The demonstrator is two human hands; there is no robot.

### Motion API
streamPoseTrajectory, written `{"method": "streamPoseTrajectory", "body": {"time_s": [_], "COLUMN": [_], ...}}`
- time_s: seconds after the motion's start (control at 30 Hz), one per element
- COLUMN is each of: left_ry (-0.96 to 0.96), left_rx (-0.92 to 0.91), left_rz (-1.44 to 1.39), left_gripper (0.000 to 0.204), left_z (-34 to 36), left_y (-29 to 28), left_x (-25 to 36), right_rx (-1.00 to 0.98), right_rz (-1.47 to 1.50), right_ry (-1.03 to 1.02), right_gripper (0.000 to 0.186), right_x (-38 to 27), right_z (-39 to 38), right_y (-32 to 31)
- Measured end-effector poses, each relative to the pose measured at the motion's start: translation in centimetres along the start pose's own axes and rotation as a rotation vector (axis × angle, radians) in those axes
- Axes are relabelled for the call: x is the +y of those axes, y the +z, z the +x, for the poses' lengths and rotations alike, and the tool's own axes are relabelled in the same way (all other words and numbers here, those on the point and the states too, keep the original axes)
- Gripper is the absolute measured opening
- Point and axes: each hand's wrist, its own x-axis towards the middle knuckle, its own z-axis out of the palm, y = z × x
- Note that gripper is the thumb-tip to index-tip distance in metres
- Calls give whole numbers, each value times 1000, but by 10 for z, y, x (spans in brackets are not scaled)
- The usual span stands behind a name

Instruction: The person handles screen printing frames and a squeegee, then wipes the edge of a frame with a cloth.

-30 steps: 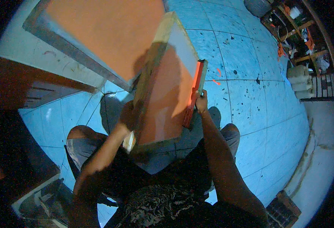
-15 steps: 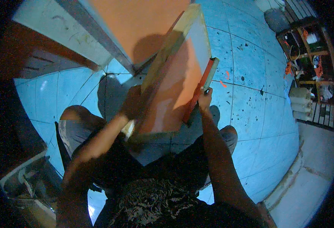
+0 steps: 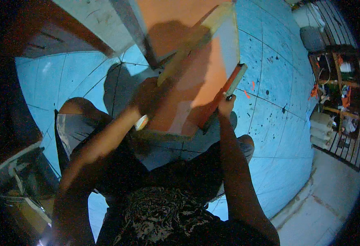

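Observation:
A wooden frame (image 3: 176,136) with a stretched screen-like panel (image 3: 204,78) stands tilted in front of me, orange with greyish margins, partly under my shadow. My left hand (image 3: 147,96) is dark and in shadow, closed around the frame's left side. By that wrist is a small white and orange thing (image 3: 141,122). My right hand (image 3: 226,104) grips a long narrow bar (image 3: 234,82), red along one side and pale along the other, which lies against the panel's right edge. Whether the bar is hollow or solid cannot be made out.
Behind the frame rises an orange board (image 3: 163,12) with a grey edge. Blue floor tiles (image 3: 270,110) carry dark spots and orange scraps. A cluttered wooden shelf (image 3: 337,86) stands at right, a dark bin-like container (image 3: 24,172) at lower left. My bent knees flank the frame.
The view has shifted a little, so the floor and shelf sit differently in it. The frame's lower edge has risen slightly. Both hands keep their holds.

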Motion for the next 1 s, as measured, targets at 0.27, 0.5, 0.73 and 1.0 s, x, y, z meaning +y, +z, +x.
{"method": "streamPoseTrajectory", "body": {"time_s": [0.27,0.5,0.73,1.0], "left_ry": [-113,44,79,-124], "left_rx": [54,29,63,56], "left_rz": [-40,65,80,-18], "left_gripper": [55,49,58,62], "left_z": [-13,-7,-12,-9], "left_y": [6,5,-2,-3], "left_x": [1,-3,8,12], "right_rx": [-21,-3,-6,-52], "right_rz": [-32,2,-20,98], "right_ry": [72,-19,-7,-9], "right_gripper": [54,55,53,45], "right_x": [12,16,1,9], "right_z": [5,7,2,4], "right_y": [5,14,9,8]}}
